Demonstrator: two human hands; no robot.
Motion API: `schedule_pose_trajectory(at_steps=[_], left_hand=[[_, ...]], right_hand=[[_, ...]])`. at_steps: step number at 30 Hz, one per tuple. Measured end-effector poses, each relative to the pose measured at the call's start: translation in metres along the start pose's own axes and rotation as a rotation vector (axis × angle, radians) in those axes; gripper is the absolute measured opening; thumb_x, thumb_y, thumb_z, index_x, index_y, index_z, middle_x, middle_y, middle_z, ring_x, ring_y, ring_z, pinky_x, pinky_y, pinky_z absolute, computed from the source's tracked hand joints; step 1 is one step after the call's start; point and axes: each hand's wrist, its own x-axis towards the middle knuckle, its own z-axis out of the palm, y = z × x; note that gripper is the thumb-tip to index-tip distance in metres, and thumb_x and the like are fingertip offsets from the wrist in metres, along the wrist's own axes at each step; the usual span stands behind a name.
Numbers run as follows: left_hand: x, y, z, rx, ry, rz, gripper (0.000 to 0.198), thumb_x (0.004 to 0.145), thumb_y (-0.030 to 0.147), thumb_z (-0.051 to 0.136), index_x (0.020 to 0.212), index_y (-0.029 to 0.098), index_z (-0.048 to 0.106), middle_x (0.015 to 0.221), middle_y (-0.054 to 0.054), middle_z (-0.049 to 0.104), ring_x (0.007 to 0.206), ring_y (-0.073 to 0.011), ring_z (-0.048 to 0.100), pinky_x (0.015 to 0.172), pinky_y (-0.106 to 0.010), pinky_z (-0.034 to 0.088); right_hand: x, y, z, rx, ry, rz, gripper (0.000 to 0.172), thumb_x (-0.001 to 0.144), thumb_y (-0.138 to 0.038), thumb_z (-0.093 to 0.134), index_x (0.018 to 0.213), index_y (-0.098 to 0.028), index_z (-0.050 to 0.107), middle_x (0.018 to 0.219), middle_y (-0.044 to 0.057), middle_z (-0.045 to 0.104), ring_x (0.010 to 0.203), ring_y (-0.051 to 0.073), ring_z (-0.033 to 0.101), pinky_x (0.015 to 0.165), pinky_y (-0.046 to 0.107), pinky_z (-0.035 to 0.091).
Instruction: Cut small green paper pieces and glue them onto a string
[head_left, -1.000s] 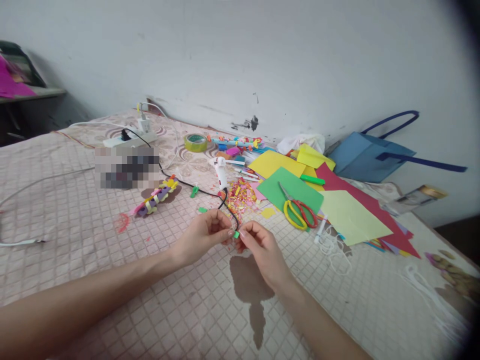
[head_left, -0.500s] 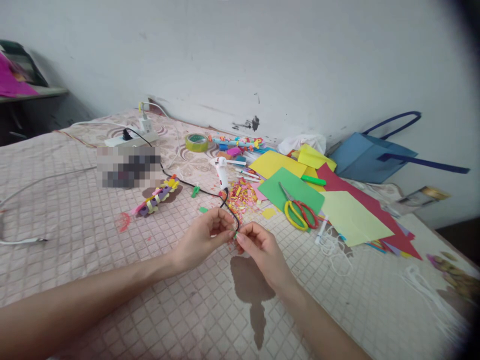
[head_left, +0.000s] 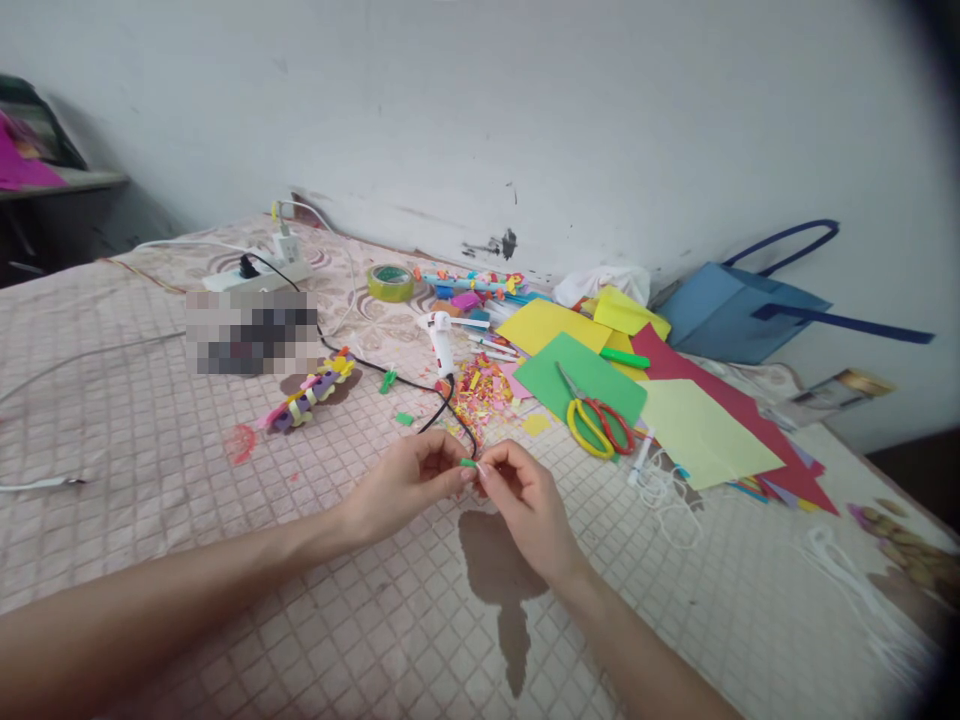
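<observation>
My left hand [head_left: 409,478] and my right hand [head_left: 525,500] meet at the middle of the patterned pink cloth [head_left: 150,440]. Both pinch one small green paper piece [head_left: 469,463] between their fingertips, just above the cloth. A heap of colourful paper scraps [head_left: 480,388] lies right behind the hands. A white glue gun [head_left: 442,345] stands behind the scraps, and its black cord [head_left: 390,378] runs past my fingers.
Yellow-and-red scissors [head_left: 596,422] lie on a green sheet [head_left: 574,370] among coloured sheets at right. A tape roll [head_left: 391,283], markers, a power strip [head_left: 259,275], a folded paper chain [head_left: 311,390] and a blue bag [head_left: 731,310] surround them. White string [head_left: 667,495] lies at right.
The green piece has turned from hanging below my fingertips to lying flat between them. Both hands stay in nearly the same place.
</observation>
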Motion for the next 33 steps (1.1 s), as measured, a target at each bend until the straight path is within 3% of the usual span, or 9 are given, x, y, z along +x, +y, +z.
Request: schedule_pose_trajectory(at_steps=[13,27,33], left_hand=[[0.0024,-0.0023,-0.0036,-0.032,0.013,-0.139,0.025,0.077,0.034,0.064,0.072,0.01,0.058,0.063,-0.001,0.059,0.056,-0.009,0.053,0.054,-0.021,0.042],[0.0002,-0.0008,0.0008,-0.098,0.041,-0.066,0.021,0.078,0.03,0.063,0.076,0.01,0.059,0.065,0.0,0.06,0.058,-0.0088,0.054,0.057,-0.021,0.044],[-0.0005,-0.0012,0.001,-0.09,0.037,-0.1,0.021,0.078,0.029,0.065,0.077,0.009,0.058,0.063,0.001,0.059,0.058,-0.0083,0.054,0.056,-0.021,0.044]], right_hand=[[-0.0003,-0.0014,0.0005,-0.053,0.021,-0.018,0.012,0.087,-0.022,0.05,0.076,-0.019,0.052,0.069,-0.002,0.052,0.063,0.012,0.049,0.058,0.023,0.041],[-0.0002,-0.0019,0.0014,-0.074,0.043,-0.037,0.01,0.085,-0.02,0.051,0.075,-0.019,0.053,0.07,-0.001,0.055,0.066,0.013,0.054,0.062,0.024,0.044],[-0.0004,-0.0024,0.0012,-0.095,0.023,-0.061,0.011,0.085,-0.017,0.051,0.074,-0.018,0.053,0.07,-0.001,0.054,0.066,0.013,0.054,0.062,0.024,0.044]])
